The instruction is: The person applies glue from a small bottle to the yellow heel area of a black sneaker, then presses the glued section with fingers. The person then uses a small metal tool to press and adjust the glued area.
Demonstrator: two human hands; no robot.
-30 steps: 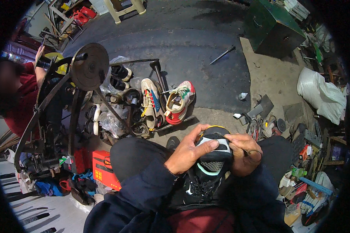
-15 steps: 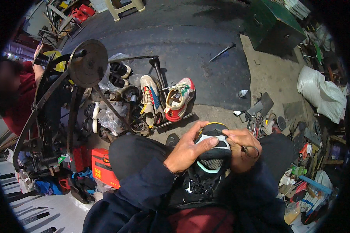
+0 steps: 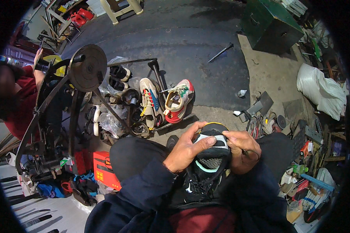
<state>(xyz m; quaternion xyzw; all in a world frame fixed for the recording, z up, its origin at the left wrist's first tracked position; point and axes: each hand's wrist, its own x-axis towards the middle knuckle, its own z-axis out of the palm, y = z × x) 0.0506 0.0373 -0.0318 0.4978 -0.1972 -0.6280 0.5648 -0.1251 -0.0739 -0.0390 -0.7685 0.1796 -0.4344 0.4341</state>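
Note:
A black sneaker (image 3: 200, 184) with grey patches and a mint-green edge lies over my lap, its laced part toward me. My left hand (image 3: 188, 149) grips its left side, the thumb pressed on the grey patch near the far end. On the far right edge my right hand (image 3: 243, 149) pinches the shoe between thumb and fingers. A thin dark loop (image 3: 251, 156) shows against the right hand's fingers; what it belongs to is hidden. A yellow line runs along the far rim of the shoe.
Beyond my knees stand a beige sneaker (image 3: 149, 99) and a red-and-white sneaker (image 3: 179, 101). A sewing machine with a handwheel (image 3: 87, 68) rises at left, a person in a red sleeve (image 3: 25, 105) behind it. Tools (image 3: 256, 124), a white sack (image 3: 321, 91) and a green cabinet (image 3: 270, 27) are at right.
The view has shifted slightly, so the surroundings sit a little differently. Both hands keep their hold on the sneaker, with hardly any movement.

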